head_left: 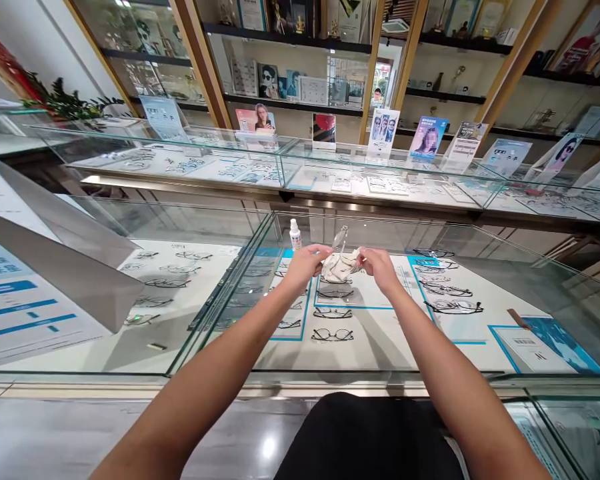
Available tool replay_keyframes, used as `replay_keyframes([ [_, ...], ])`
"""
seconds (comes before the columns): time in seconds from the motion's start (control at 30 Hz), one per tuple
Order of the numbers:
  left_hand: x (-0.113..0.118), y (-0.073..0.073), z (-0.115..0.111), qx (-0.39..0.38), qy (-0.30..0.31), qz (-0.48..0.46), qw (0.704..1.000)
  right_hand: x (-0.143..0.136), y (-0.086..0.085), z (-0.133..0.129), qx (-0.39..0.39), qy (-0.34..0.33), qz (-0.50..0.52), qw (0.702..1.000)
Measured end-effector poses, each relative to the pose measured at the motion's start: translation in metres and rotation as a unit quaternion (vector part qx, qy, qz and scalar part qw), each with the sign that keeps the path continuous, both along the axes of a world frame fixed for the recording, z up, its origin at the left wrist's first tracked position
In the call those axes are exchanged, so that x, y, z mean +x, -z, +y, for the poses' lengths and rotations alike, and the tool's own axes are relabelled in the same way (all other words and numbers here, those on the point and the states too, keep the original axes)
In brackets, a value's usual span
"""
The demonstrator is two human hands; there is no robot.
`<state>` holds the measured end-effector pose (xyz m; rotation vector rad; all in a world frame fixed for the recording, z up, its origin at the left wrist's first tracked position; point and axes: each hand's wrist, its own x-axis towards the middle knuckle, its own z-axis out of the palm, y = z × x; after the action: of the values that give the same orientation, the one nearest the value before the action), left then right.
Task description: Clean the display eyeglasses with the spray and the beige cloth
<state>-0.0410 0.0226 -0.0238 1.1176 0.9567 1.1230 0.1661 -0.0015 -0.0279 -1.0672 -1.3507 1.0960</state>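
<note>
Above the glass counter, a crumpled off-white cloth (340, 268) is stretched between my two hands. My left hand (306, 264) pinches its left side, with fingers closed. On the other side, my right hand (379, 265) grips the cloth's right edge between thumb and fingers. A clear, shiny piece (341, 236) sticks up just behind the cloth; I cannot make out whether it belongs to a pair of glasses. A white spray bottle (295, 235) stands upright on the glass, beyond my left hand. Whatever lies inside the cloth's folds is hidden.
Under the glass top (275, 293) lie rows of eyeglasses (333, 335). Large folded cards (40, 280) stand at the left. A second glass showcase (360, 193) with upright display cards (383, 133) runs behind, before wooden shelves. A black stool or clothing (365, 440) fills the bottom.
</note>
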Motion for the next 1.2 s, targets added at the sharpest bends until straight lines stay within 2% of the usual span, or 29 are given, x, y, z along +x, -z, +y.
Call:
replay_keyframes([
  [0.17,0.006,0.001,-0.010,-0.010,0.007,-0.017,1.000,-0.011,0.000,-0.013,-0.001,-0.029,-0.011,1.000],
  [0.3,0.008,-0.001,-0.013,-0.013,-0.008,-0.020,1.000,-0.016,0.001,-0.015,-0.033,-0.056,0.053,0.996],
  [0.4,0.010,-0.002,-0.016,-0.028,-0.009,-0.029,0.999,-0.015,0.001,-0.014,-0.038,-0.049,0.082,0.995],
  [0.7,0.013,-0.006,-0.023,-0.031,0.004,-0.005,1.000,-0.014,0.003,-0.011,-0.016,-0.039,0.085,0.995],
  [0.97,0.010,-0.003,-0.019,0.010,0.039,0.058,0.997,-0.009,-0.005,-0.008,-0.020,-0.009,0.114,0.993],
  [1.2,0.004,0.002,-0.015,0.107,0.050,0.120,0.986,-0.007,-0.006,-0.009,-0.016,-0.007,0.115,0.993],
])
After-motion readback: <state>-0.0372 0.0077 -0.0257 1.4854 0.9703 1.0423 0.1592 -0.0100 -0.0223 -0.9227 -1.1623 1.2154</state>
